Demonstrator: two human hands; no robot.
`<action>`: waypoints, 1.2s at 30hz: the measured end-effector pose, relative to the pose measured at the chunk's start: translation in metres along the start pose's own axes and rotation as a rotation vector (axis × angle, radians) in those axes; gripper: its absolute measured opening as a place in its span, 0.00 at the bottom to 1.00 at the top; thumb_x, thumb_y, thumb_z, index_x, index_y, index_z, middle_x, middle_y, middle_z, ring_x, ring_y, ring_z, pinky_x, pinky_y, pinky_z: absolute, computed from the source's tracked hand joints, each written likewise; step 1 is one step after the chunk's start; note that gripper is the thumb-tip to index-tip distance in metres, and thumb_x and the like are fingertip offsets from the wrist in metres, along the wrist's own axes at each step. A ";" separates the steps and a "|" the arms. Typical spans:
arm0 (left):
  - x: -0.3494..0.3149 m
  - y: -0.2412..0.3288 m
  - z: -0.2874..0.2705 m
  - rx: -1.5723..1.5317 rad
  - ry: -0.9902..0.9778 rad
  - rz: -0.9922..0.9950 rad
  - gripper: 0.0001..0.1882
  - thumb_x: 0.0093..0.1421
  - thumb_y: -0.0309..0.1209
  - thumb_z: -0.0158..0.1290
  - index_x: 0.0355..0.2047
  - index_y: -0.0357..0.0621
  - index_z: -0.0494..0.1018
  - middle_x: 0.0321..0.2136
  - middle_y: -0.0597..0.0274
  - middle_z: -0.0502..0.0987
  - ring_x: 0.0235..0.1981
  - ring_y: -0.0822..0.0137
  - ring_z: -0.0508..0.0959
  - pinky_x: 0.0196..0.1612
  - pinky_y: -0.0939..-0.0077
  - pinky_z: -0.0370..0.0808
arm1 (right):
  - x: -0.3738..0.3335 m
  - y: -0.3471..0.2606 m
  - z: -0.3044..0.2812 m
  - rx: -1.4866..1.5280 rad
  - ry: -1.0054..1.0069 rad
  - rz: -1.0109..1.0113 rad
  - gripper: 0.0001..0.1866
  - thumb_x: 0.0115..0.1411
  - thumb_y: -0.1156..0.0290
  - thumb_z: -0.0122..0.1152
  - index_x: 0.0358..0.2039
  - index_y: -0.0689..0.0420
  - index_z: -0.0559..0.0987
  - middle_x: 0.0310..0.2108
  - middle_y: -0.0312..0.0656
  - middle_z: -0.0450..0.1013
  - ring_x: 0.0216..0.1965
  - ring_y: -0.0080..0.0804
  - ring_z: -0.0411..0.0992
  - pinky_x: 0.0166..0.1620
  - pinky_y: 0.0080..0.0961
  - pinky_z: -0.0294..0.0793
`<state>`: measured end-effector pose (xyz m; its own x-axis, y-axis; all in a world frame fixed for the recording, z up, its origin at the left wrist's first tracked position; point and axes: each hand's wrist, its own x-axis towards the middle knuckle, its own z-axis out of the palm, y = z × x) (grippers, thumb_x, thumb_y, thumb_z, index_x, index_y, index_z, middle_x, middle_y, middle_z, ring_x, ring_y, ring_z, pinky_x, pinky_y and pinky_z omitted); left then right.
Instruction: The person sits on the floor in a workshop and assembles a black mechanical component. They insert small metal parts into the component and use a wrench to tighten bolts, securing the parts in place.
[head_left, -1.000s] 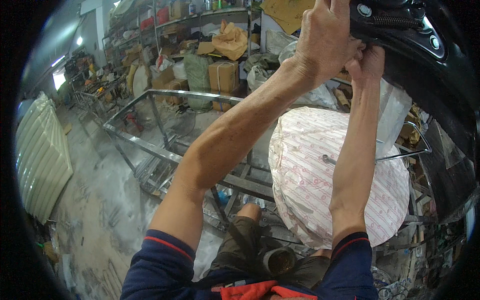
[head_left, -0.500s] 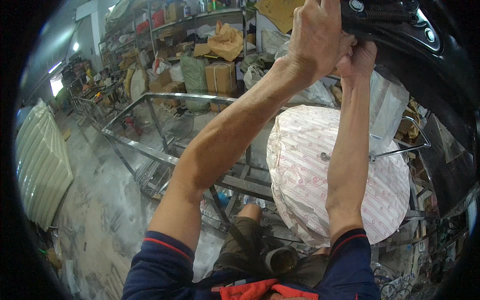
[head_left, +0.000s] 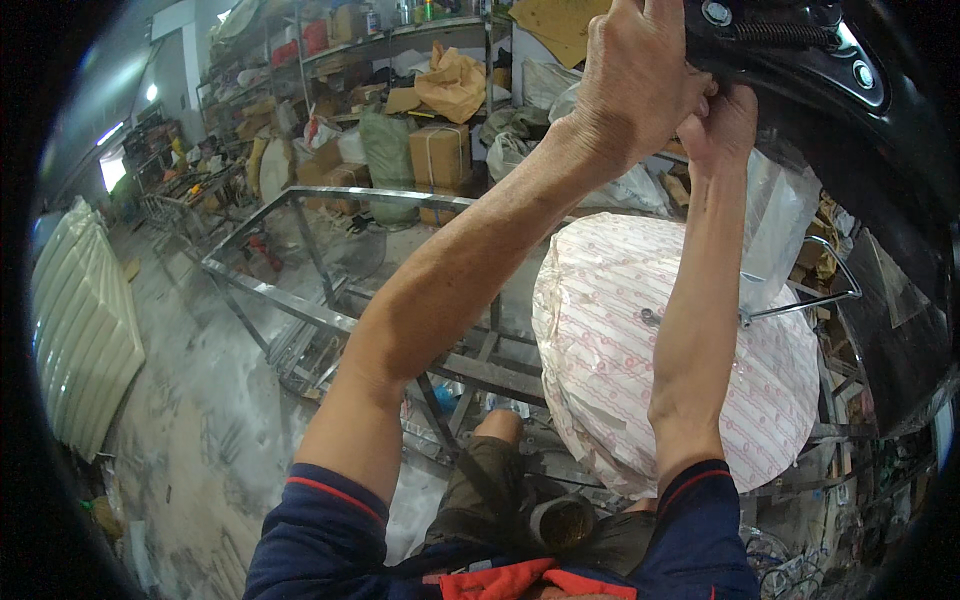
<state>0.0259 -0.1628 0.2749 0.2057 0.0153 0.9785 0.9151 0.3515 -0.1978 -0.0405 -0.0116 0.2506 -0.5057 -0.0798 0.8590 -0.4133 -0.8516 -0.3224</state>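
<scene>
Metal frame [head_left: 280, 295] is standing left of the round white pad [head_left: 595, 330]. Past the pad's far edge, left hand [head_left: 635, 85] and right hand [head_left: 723, 128] are curling beside the black part [head_left: 800, 68], hiding their grip, so I cannot tell what they are holding. Slipping, they might be getting pinched by the spring [head_left: 787, 36]. I am counting one frame, one pad, two hands, one black part, one spring, two shiny bolts [head_left: 863, 74].

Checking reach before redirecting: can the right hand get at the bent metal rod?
Probably yes, if lowered: the right hand is up by the black part, but the bent metal rod lies partly uncovered.
</scene>
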 end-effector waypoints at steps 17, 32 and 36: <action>0.004 0.002 0.002 0.057 0.047 0.078 0.42 0.45 0.17 0.65 0.60 0.32 0.59 0.49 0.34 0.72 0.50 0.39 0.76 0.53 0.54 0.75 | 0.006 0.004 -0.007 0.079 0.048 -0.010 0.08 0.64 0.68 0.58 0.39 0.58 0.79 0.28 0.34 0.74 0.24 0.19 0.67 0.22 0.14 0.61; 0.008 0.013 -0.004 0.005 0.038 0.107 0.33 0.51 0.22 0.63 0.56 0.23 0.62 0.46 0.32 0.74 0.49 0.42 0.78 0.54 0.56 0.75 | -0.003 0.007 0.019 -0.108 0.039 -0.155 0.06 0.65 0.70 0.57 0.35 0.58 0.78 0.24 0.34 0.69 0.22 0.19 0.64 0.21 0.15 0.60; 0.003 -0.001 0.004 0.072 0.084 0.155 0.39 0.47 0.26 0.71 0.56 0.29 0.62 0.43 0.41 0.79 0.43 0.59 0.84 0.42 0.72 0.83 | -0.005 0.012 0.033 -0.225 0.196 -0.172 0.06 0.65 0.71 0.57 0.34 0.59 0.77 0.23 0.34 0.69 0.21 0.19 0.63 0.20 0.15 0.59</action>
<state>0.0241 -0.1597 0.2780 0.3732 -0.0024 0.9278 0.8437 0.4169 -0.3383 -0.0182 -0.0385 0.2559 -0.5405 0.1749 0.8229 -0.6512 -0.7063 -0.2777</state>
